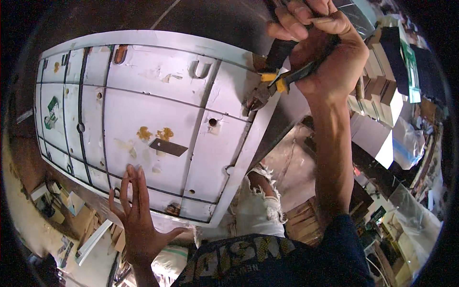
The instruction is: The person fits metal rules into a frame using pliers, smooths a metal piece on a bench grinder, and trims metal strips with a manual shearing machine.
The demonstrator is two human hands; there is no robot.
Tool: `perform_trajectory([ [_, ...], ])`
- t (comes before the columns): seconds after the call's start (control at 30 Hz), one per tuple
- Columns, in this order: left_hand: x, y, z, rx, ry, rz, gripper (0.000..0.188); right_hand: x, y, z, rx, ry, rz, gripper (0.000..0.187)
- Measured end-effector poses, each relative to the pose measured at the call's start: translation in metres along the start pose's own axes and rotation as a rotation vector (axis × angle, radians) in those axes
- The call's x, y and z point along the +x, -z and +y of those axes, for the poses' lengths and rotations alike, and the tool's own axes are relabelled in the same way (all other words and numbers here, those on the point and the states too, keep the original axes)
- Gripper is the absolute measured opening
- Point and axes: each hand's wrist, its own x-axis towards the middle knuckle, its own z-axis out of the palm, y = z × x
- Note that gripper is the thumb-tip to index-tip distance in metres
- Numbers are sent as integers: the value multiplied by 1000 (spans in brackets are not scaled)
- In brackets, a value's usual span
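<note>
A large white panel (148,112) with dark grooves, holes and U-shaped cutouts lies in front of me. My right hand (330,52) is closed around the dark handles of a pair of pliers (260,95) with yellow parts near the jaws. The metal jaws are at the panel's right border, by the end of a groove; whether they grip anything is too small to tell. My left hand (136,215) rests on the near edge of the panel with its fingers stretched out and nothing in it. A flat grey-brown piece (168,147) lies mid-panel.
Yellow-brown glue-like patches (164,134) and a green scrap (52,112) mark the panel. Stacked cartons (375,91) and a clear plastic bag (409,143) stand at the right. Cardboard pieces (86,234) clutter the lower left. A dark surface (205,21) extends beyond the panel.
</note>
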Motion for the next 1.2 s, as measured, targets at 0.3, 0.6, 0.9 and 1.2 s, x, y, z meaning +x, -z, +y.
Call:
perform_trajectory([
  [0.3, 1, 2, 3, -15, -11, 28, 152, 7, 18, 5, 168, -47, -191, 23],
  [0.6, -2, 0, -3, -11, 50, 1, 153, -1, 52, -47, -17, 16, -61, 52],
  [0.9, -1, -1, -2, -1, 14, 25, 154, -11, 33, -15, 20, -122, -114, 32],
  [1.2, -1, 2, 1, -27, 18, 3, 153, -5, -20, -7, -1, -91, 0, 13],
])
